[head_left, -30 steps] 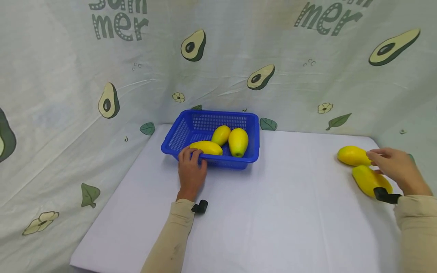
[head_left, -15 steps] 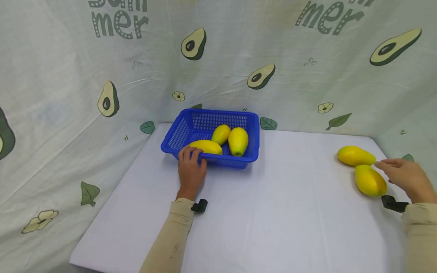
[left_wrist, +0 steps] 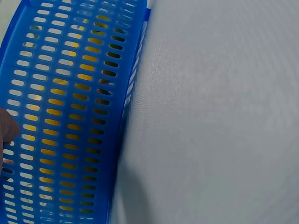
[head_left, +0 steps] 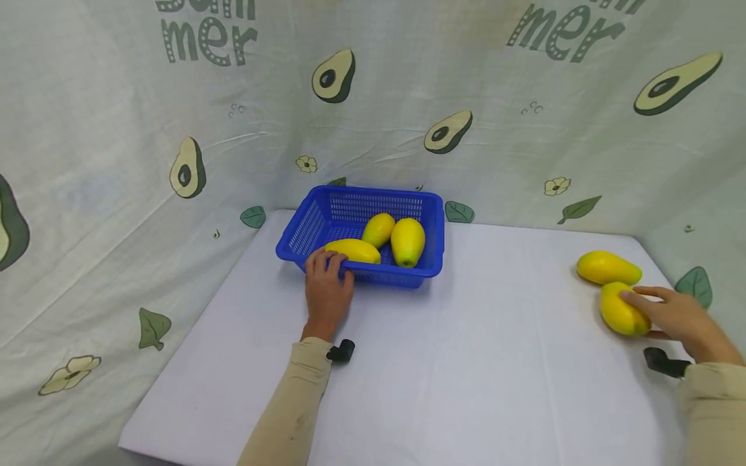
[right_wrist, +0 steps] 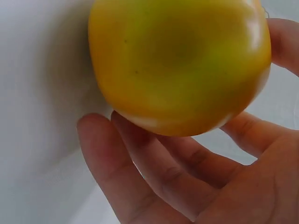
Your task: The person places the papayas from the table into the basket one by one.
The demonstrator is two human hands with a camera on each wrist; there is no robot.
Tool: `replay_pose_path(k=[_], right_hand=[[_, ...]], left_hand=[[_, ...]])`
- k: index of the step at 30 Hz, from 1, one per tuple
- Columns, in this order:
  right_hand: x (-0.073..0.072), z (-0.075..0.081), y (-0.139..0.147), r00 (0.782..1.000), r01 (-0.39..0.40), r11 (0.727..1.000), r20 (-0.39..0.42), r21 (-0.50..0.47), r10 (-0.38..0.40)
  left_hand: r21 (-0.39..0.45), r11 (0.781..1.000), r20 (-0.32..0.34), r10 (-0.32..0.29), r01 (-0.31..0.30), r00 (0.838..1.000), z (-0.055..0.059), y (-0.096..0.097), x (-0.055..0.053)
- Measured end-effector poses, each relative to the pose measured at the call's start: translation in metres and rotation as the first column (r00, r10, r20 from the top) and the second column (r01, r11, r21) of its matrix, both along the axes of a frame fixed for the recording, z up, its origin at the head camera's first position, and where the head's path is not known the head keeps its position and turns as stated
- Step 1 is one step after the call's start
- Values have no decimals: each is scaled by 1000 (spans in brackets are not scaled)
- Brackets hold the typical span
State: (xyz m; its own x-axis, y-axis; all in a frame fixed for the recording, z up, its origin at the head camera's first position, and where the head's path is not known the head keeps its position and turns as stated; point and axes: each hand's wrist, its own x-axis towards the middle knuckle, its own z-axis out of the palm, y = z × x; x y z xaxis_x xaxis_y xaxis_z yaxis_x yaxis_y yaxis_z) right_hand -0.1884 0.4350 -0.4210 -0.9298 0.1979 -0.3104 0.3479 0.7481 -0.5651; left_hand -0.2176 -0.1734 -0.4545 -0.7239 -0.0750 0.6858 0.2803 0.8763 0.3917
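My left hand (head_left: 328, 292) grips the front rim of a blue plastic basket (head_left: 373, 274), fingers over the edge and thumb outside. In the left wrist view a fingertip (left_wrist: 8, 126) shows against the slotted basket wall (left_wrist: 65, 112). Inside lie three yellow mangoes; the front mango (head_left: 354, 250) is right at my fingers. At the table's right side my right hand (head_left: 678, 320) holds the nearer of two mangoes (head_left: 622, 309), thumb on one side and fingers curled around the other. The right wrist view shows this mango (right_wrist: 180, 65) close up, its end greenish.
Another mango (head_left: 608, 267) lies just behind the held one, on the white-covered table (head_left: 478, 362). A cloth (head_left: 384, 136) printed with avocados hangs behind the table and along its sides. The basket stands near the table's back edge.
My right hand drew back to the right from the two mangoes, then moved in on the nearer one and took hold of it. That mango has turned slightly. My left hand stays on the basket.
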Motion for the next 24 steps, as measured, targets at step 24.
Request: replay_pose_path(k=[24], right_hand=[[1,10,-49,988,-126,975,-110,-183,107]], left_hand=[[-1,1000,7,8,-8,1000,0,1,-1]])
